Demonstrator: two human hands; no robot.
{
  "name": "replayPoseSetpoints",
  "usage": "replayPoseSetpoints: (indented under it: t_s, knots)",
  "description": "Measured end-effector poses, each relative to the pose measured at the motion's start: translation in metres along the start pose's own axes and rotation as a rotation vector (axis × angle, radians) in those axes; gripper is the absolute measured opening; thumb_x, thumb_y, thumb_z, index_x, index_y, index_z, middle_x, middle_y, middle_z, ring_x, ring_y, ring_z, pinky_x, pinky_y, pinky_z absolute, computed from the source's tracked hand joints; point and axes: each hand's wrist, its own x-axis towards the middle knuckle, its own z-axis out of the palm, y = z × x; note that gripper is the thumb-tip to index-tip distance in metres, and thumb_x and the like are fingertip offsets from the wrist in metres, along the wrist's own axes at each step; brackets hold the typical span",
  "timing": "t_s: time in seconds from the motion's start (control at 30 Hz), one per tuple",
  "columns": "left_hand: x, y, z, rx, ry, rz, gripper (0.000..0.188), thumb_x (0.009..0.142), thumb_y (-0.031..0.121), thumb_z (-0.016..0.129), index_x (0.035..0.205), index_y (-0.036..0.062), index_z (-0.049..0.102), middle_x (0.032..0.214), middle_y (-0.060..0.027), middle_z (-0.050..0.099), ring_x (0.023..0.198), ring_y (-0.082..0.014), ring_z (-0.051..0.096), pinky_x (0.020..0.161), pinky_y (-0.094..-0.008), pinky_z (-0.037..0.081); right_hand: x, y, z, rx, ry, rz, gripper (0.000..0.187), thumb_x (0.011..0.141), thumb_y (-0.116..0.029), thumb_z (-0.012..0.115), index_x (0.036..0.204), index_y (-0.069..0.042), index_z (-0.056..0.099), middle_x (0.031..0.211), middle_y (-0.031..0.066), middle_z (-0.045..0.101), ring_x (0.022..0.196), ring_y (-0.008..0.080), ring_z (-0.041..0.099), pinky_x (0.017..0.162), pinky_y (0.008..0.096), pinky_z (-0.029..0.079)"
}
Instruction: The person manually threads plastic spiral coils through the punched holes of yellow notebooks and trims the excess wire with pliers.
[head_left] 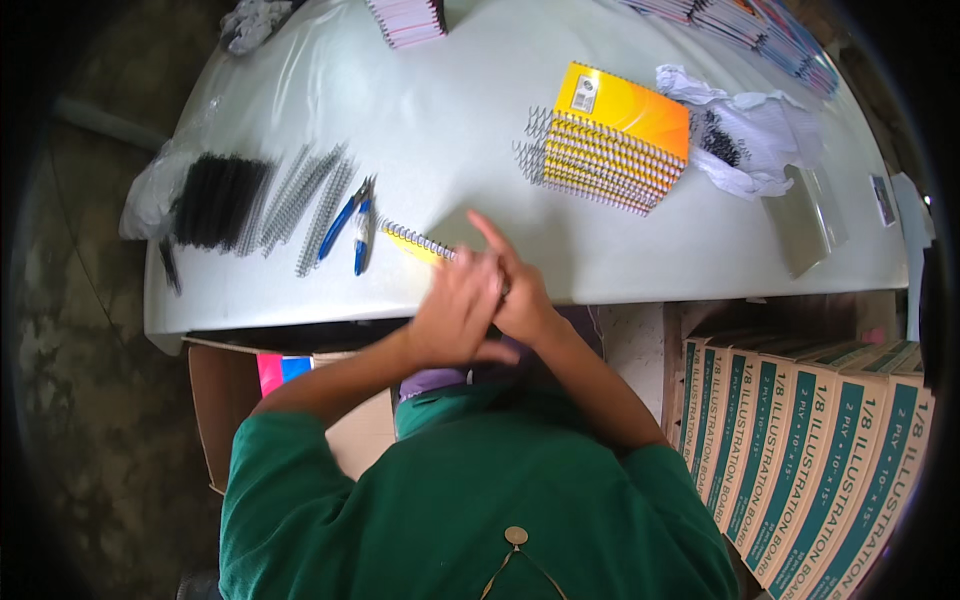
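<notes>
A small yellow notebook (pixel 413 245) lies near the table's front edge, a wire coil running along its upper edge. My left hand (pixel 455 310) is over its right end, fingers bent together at the coil and thumb pointing out to the right. Against it, my right hand (pixel 520 290) has its index finger stretched up and away; its other fingers are partly hidden behind the left hand. What the right fingertips touch is hidden. Just left of the notebook lie blue-handled pliers (pixel 340 232) and a second tool with a blue-and-white handle (pixel 361 240).
Loose wire coils (pixel 305 205) and a dense black bundle of coils (pixel 215 200) lie at left. Yellow-orange spiral notebooks (pixel 620 145) stand stacked at right, beside crumpled white paper (pixel 760 130) with dark bits. Illustration board boxes (pixel 800 440) fill the lower right.
</notes>
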Motion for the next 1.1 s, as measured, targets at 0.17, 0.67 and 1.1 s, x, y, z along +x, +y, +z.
replayPoseSetpoints:
  t_s: [0.17, 0.67, 1.1]
  knots:
    - [0.044, 0.022, -0.051, 0.180, 0.012, -0.173, 0.055, 0.081, 0.041, 0.060, 0.119, 0.0027, 0.052, 0.120, -0.0154, 0.051, 0.115, -0.0318, 0.046, 0.094, -0.0462, 0.028, 0.001, 0.003, -0.005, -0.001, 0.046, 0.045, 0.073, 0.081, -0.006, 0.060, 0.141, -0.013, 0.019, 0.092, 0.0151, 0.064, 0.084, 0.0283, 0.065, 0.072, 0.0341, 0.050]
    - [0.116, 0.001, -0.087, 0.132, -0.165, -0.014, 0.017, 0.066, 0.018, 0.072, 0.077, 0.0101, 0.061, 0.067, -0.0007, 0.055, 0.068, -0.0183, 0.056, 0.080, -0.0393, 0.037, 0.005, 0.013, 0.000, -0.112, 0.147, 0.027, 0.070, 0.078, 0.001, 0.057, 0.138, -0.009, 0.023, 0.094, 0.0243, 0.057, 0.081, 0.0379, 0.061, 0.068, 0.0401, 0.047]
    - [0.190, 0.029, -0.036, -0.905, 0.815, -0.472, 0.022, 0.094, 0.008, 0.046, 0.113, -0.0027, 0.047, 0.100, -0.0053, 0.055, 0.090, -0.0094, 0.050, 0.079, -0.0205, 0.039, 0.046, -0.051, -0.088, -0.205, 0.990, -0.459, 0.060, 0.089, -0.027, 0.049, 0.131, 0.007, 0.025, 0.130, 0.0204, 0.032, 0.121, 0.0301, 0.032, 0.104, 0.0391, 0.020]
